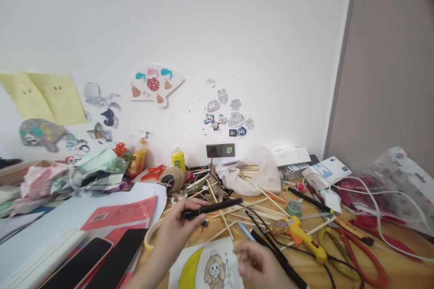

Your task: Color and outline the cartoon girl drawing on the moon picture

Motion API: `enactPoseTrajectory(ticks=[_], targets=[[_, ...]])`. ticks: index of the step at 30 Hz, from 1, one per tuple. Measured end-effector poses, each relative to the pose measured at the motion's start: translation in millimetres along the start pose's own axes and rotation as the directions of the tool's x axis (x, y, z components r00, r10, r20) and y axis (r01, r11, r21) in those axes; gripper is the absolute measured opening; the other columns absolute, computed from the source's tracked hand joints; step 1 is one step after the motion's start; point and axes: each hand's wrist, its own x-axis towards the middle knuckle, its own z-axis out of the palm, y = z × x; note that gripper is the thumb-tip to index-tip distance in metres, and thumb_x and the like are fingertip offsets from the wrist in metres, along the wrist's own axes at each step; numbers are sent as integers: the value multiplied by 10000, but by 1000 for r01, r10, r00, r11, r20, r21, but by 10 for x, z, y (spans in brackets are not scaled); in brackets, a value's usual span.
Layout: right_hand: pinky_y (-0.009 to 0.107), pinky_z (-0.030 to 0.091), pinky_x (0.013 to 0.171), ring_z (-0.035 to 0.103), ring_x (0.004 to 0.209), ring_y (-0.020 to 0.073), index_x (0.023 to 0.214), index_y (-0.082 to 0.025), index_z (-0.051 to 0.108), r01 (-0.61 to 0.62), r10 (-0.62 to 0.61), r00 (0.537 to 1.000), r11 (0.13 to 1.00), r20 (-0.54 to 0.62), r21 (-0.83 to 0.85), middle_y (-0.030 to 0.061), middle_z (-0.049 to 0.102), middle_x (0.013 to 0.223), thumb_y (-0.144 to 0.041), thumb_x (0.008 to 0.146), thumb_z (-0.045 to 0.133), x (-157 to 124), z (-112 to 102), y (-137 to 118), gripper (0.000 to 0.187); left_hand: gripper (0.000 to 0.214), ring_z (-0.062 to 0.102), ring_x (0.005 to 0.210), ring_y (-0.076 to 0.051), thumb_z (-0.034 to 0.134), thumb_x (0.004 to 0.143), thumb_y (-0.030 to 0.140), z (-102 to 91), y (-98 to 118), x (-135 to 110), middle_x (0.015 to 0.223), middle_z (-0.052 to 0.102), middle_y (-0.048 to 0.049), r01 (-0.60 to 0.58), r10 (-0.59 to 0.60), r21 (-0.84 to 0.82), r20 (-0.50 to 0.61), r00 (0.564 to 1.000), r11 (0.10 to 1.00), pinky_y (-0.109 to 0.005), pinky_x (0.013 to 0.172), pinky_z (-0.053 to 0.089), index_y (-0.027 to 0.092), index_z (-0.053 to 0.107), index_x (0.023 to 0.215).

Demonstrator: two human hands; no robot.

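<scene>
My left hand is raised over the table with its fingers closed round a long black stick-shaped tool that points to the right. My right hand is low at the bottom edge and blurred; its fingers curl near a thin light-blue pen-like thing, and I cannot tell whether it grips it. Under both hands lies a paper drawing of a yellow moon and a small figure. Several thin wooden sticks are scattered just beyond.
A yellow glue gun and red-handled pliers lie to the right. Two dark phones and a red booklet sit on the left. A twine ball, bottles, a plastic bag and boxes line the wall.
</scene>
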Motion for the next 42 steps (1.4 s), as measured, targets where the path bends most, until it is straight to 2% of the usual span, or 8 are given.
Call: enactPoseTrajectory(ticks=[3, 6, 8, 17, 24, 29, 37, 42], targets=[[210, 322, 392, 420, 396, 94, 1062, -202, 621, -140, 78, 986, 862, 145, 488, 6, 610, 647, -791, 672, 540, -31, 85, -103, 712, 195, 657, 885, -216, 673, 728, 312, 168, 161, -338, 905, 692, -72, 61, -49, -304, 48, 998, 951, -325, 768, 532, 204, 512, 748], [221, 332, 452, 454, 443, 100, 991, -199, 638, -67, 72, 997, 806, 14, 588, 6, 614, 627, -697, 727, 604, -79, 71, -207, 565, 151, 643, 879, -201, 674, 721, 265, 317, 314, -535, 921, 677, -73, 84, -32, -344, 153, 988, 935, -302, 767, 513, 200, 538, 729], [232, 347, 472, 460, 458, 109, 931, -206, 639, -24, 76, 995, 811, -64, 584, -9, 596, 592, -610, 764, 636, -93, 19, -267, 437, 102, 626, 911, -197, 649, 732, 236, 365, 379, -579, 955, 664, -74, 72, -7, -321, 199, 980, 944, -293, 788, 496, 201, 554, 743], [253, 405, 550, 511, 580, 138, 792, -239, 678, 98, -59, 993, 880, -98, 465, -9, 578, 706, -462, 670, 772, -51, -161, -466, 272, 143, 616, 801, -176, 620, 744, 192, 381, 397, -566, 856, 661, -27, 48, -24, -124, 189, 982, 991, -277, 738, 488, 215, 610, 885], [243, 395, 541, 504, 529, 103, 915, -236, 720, 120, -124, 992, 805, -33, 581, 2, 591, 728, -512, 769, 697, -57, -127, -393, 313, 208, 629, 765, -123, 562, 771, 28, 411, 390, -580, 857, 646, 10, -294, 306, -161, 50, 951, 942, -203, 674, 480, 229, 551, 823], [213, 386, 514, 522, 519, 105, 921, -228, 684, 42, -64, 998, 760, 10, 648, -7, 643, 638, -435, 768, 732, -46, -104, -390, 261, 276, 624, 814, -116, 524, 764, -15, 406, 450, -547, 883, 626, 10, -344, 348, -120, 13, 937, 931, -196, 713, 484, 239, 543, 872], [209, 412, 563, 535, 572, 106, 874, -208, 682, 45, -36, 999, 813, -26, 581, -25, 615, 635, -447, 734, 757, -65, -140, -387, 287, 199, 593, 713, -115, 594, 785, 51, 406, 442, -571, 788, 607, 26, -267, 270, -42, 95, 958, 963, -187, 644, 480, 223, 536, 866], [252, 453, 602, 593, 660, 147, 964, -181, 669, -30, 2, 998, 873, 58, 486, 34, 658, 763, -488, 853, 613, -137, -106, -320, 331, 109, 599, 777, -166, 505, 923, 249, 393, 463, -583, 852, 640, -41, -386, 348, 101, 270, 898, 917, -249, 688, 482, 201, 585, 979]])
